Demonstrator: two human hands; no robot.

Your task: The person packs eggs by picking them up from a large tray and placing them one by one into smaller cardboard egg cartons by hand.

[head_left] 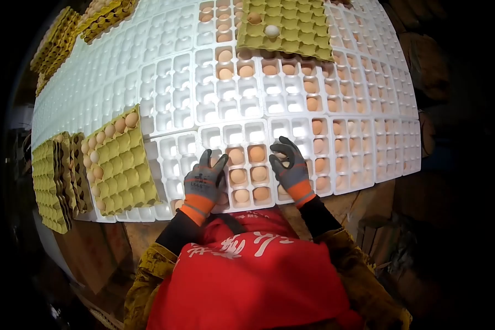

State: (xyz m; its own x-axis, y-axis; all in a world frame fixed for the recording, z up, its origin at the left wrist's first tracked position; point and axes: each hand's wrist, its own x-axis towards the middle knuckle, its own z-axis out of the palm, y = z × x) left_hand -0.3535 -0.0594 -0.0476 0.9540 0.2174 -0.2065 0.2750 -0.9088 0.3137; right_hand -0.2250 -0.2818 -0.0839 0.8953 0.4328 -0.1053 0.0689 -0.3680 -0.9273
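My left hand (205,179), in a grey and orange glove, is over the left side of a white foam egg tray (229,207). Its fingers are apart and no egg shows between them. Brown eggs (238,176) fill cells just right of it, and another egg (223,199) is partly hidden beside its wrist. My right hand (291,170), gloved alike, is at the neighbouring white tray (275,124). Its fingers and thumb curl round an egg (283,159), partly covered by the glove. Below that palm, another egg (283,191) sits in a cell.
A yellow-green pulp tray (124,168) with eggs along two edges lies at left, beside stacked pulp trays (52,187). Another pulp tray (291,41) with two eggs rests across the far white trays. More stacks (102,25) stand far left. Filled white trays (352,148) extend right.
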